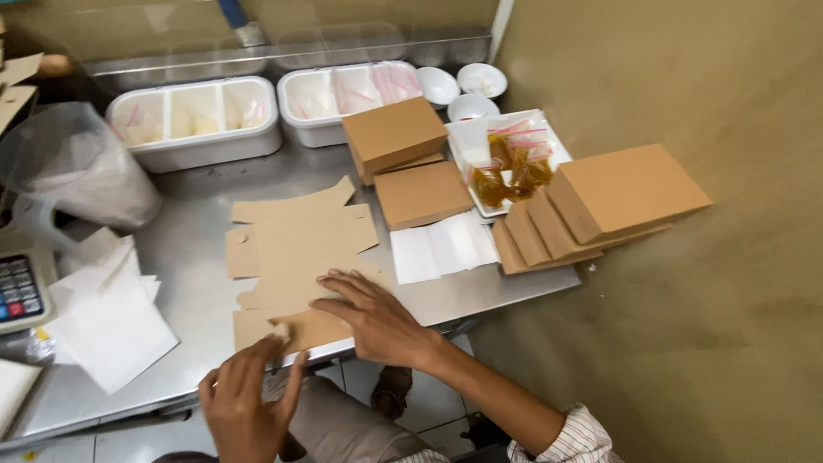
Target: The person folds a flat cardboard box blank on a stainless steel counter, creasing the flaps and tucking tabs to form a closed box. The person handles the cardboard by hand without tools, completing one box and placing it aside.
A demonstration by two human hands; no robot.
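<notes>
At table edge [514, 287], hands [373, 319] press flat cardboard [296, 249].

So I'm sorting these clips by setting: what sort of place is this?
Probably a food packing station at a takeaway kitchen. A steel counter holds flat cardboard box blanks, folded brown boxes and a tray of sauce sachets, with white tubs behind.

A shiny metal table [197, 283] is seen. Flat brown cardboard [296, 249] is laid near its front edge. White paper sheets [111, 317] are spread at the left, brown boxes [600, 201] stacked at the right, white tubs [195, 120] lined along the back edge.
</notes>
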